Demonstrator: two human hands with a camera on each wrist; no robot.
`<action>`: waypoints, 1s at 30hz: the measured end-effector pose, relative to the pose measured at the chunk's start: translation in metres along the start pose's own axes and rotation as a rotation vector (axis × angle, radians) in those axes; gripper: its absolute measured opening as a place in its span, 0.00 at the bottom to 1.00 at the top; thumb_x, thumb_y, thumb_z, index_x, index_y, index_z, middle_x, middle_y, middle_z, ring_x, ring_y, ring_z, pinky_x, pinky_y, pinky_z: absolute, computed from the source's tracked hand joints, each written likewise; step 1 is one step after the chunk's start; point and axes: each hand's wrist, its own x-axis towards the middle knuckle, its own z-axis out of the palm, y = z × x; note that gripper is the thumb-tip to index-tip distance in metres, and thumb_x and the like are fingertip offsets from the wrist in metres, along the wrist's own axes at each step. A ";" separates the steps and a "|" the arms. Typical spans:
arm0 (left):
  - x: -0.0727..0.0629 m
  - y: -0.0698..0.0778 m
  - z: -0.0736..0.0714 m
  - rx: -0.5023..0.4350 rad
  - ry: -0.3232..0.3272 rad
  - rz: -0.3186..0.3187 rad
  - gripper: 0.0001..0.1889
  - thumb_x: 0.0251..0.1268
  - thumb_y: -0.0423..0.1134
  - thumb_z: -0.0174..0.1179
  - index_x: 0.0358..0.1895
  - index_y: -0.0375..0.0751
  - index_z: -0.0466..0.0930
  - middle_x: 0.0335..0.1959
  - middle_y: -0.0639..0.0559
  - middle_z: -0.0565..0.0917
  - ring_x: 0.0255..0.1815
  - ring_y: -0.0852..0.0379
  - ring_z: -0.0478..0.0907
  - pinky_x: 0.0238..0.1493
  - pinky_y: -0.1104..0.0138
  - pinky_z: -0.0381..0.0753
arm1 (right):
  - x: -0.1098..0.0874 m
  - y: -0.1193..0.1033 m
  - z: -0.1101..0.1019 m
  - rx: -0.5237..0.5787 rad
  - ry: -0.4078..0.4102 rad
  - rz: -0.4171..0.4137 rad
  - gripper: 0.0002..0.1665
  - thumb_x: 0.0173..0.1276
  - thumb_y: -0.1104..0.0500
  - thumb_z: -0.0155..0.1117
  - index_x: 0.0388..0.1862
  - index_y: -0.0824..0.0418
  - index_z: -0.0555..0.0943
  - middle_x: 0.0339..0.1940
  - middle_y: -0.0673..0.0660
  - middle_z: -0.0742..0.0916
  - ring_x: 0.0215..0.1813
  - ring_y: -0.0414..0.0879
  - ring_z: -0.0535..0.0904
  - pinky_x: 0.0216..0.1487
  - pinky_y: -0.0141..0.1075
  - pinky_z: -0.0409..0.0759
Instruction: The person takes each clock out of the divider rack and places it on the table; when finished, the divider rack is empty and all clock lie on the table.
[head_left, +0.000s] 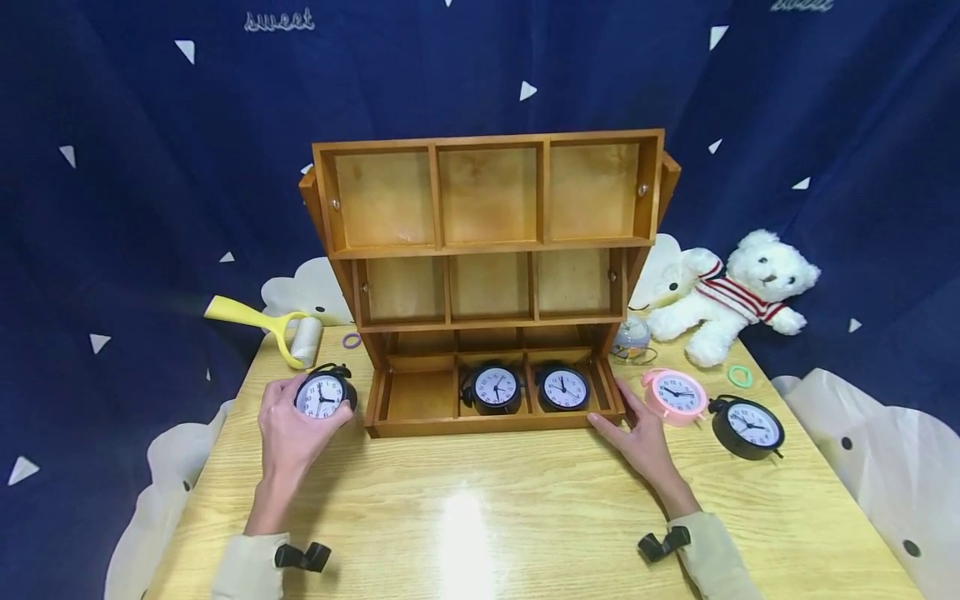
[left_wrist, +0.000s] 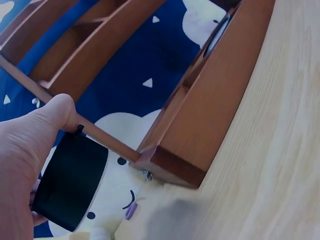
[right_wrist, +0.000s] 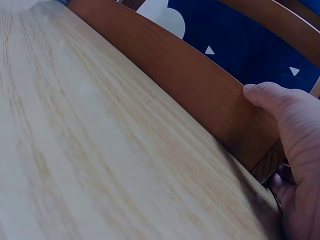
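Observation:
My left hand (head_left: 288, 425) grips a black alarm clock (head_left: 321, 395) by its sides, left of a tiered wooden organizer (head_left: 487, 427). In the left wrist view the clock's dark casing (left_wrist: 72, 180) shows above the table. My right hand (head_left: 643, 437) holds the organizer's lower right corner, thumb on the front wall (right_wrist: 220, 95) and fingers behind the end, partly hidden. Two black alarm clocks, one in the middle (head_left: 496, 388) and one on the right (head_left: 564, 389), lie face up in the bottom tier. The bottom left compartment (head_left: 420, 395) and the upper tiers hold nothing.
To the right on the table lie a pink alarm clock (head_left: 676, 395), another black alarm clock (head_left: 750, 427) and a green ring (head_left: 740, 377). A white teddy bear (head_left: 738, 292) sits behind them. At the back left are a yellow-handled lint roller (head_left: 303, 340) and a purple ring (head_left: 352, 341).

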 end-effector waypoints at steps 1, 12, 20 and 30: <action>0.001 -0.002 0.001 0.002 0.003 -0.002 0.38 0.37 0.44 0.82 0.58 0.32 0.84 0.47 0.38 0.77 0.49 0.42 0.74 0.47 0.49 0.76 | 0.000 0.000 0.000 0.000 0.000 0.001 0.53 0.65 0.61 0.79 0.82 0.69 0.60 0.80 0.70 0.69 0.77 0.66 0.68 0.68 0.19 0.68; 0.010 -0.030 0.016 0.030 -0.010 -0.076 0.41 0.41 0.46 0.81 0.61 0.29 0.81 0.53 0.36 0.77 0.54 0.39 0.74 0.54 0.46 0.76 | 0.000 0.002 0.001 -0.012 0.007 0.002 0.53 0.66 0.61 0.79 0.83 0.67 0.60 0.79 0.68 0.71 0.77 0.63 0.69 0.67 0.18 0.68; 0.015 -0.047 0.028 0.077 -0.077 -0.091 0.39 0.43 0.48 0.80 0.61 0.31 0.82 0.53 0.36 0.77 0.52 0.39 0.75 0.50 0.48 0.76 | 0.001 0.005 0.002 -0.006 0.008 -0.003 0.53 0.66 0.60 0.79 0.82 0.69 0.60 0.79 0.69 0.70 0.77 0.65 0.68 0.67 0.18 0.68; 0.021 -0.054 0.040 0.093 -0.174 -0.108 0.41 0.44 0.47 0.78 0.64 0.29 0.79 0.57 0.34 0.77 0.55 0.39 0.75 0.53 0.47 0.77 | 0.000 0.003 0.002 -0.004 0.014 -0.004 0.53 0.65 0.61 0.79 0.82 0.68 0.60 0.79 0.69 0.71 0.77 0.65 0.68 0.67 0.18 0.68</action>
